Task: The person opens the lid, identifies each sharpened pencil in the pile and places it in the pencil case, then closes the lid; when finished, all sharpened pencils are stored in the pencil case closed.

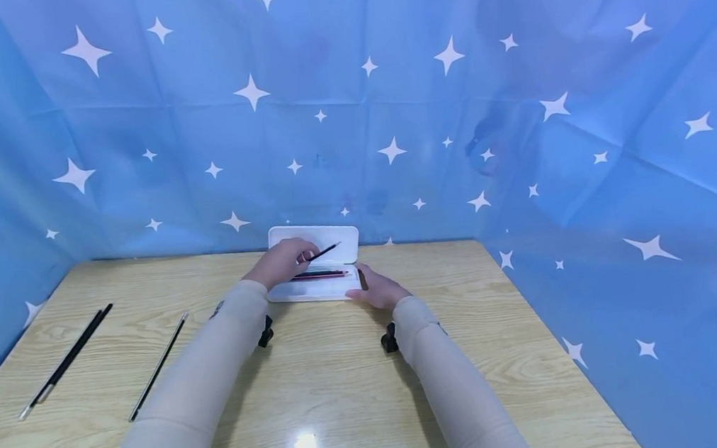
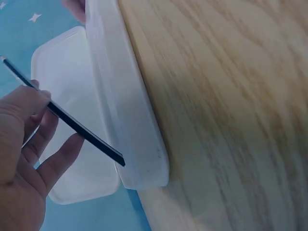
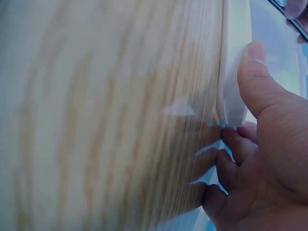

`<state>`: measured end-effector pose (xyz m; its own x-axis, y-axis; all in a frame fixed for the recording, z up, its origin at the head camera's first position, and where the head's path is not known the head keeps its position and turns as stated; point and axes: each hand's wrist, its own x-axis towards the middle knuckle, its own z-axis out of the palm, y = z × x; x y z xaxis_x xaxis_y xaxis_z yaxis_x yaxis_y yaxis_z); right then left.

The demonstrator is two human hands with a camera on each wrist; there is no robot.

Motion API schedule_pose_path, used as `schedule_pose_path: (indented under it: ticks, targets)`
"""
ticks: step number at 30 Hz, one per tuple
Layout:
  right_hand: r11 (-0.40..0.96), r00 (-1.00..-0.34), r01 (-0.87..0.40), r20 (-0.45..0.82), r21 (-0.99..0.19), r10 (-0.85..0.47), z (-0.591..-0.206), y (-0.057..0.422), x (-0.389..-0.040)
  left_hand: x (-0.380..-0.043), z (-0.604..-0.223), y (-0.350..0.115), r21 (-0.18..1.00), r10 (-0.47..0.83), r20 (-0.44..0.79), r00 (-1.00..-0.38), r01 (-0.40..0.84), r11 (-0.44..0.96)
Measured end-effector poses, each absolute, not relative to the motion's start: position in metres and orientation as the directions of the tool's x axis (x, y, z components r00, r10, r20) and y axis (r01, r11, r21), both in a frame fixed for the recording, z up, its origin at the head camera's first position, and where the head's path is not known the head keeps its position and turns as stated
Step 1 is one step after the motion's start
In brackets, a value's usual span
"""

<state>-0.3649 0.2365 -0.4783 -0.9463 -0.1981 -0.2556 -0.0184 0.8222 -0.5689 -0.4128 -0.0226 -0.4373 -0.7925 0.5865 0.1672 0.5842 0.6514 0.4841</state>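
A white pencil case (image 1: 307,297) lies near the back edge of the table with its lid (image 1: 340,236) raised. Several dark pencils (image 1: 319,275) rest in the case's base. My left hand (image 1: 285,257) pinches a dark pencil (image 2: 82,129) between thumb and fingers, holding it slantwise above the case. In the left wrist view, one end of that pencil overlaps the case's wall (image 2: 130,106); I cannot tell whether they touch. My right hand (image 1: 378,290) grips the right end of the case, its thumb on the front wall (image 3: 236,72) and its fingers curled at the end.
Two dark pencils (image 1: 75,350) lie close together at the table's left, pointing away. Another pencil (image 1: 159,364) is nearer the left forearm. A blue curtain (image 1: 350,125) with white stars hangs behind the wooden table (image 1: 348,396) and along its sides.
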Motion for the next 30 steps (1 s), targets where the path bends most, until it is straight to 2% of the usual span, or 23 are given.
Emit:
schedule_pose_path:
  ticks: [7,14,22,30]
  targets:
    - [0.823,-0.950,0.003,-0.260,-0.568,-0.175,-0.482,0.236,-0.366,-0.415,-0.443,-0.008,0.395,0.609,0.071,-0.790,0.582,0.710]
    - [0.815,-0.946,-0.008,-0.260,-0.579,-0.194,-0.478,0.236,-0.364,-0.416,-0.450,-0.003,0.338,0.605,0.041,-0.795,0.581,0.740]
    - [0.802,-0.944,0.005,-0.267,-0.598,-0.194,-0.474,0.233,-0.362,-0.416,-0.454,-0.010,0.325,0.608,0.054,-0.792,0.589,0.740]
    - [0.794,-0.947,-0.017,-0.245,-0.607,-0.207,-0.473,0.234,-0.360,-0.417,-0.455,-0.027,0.341,0.588,0.151,-0.795,0.600,0.723]
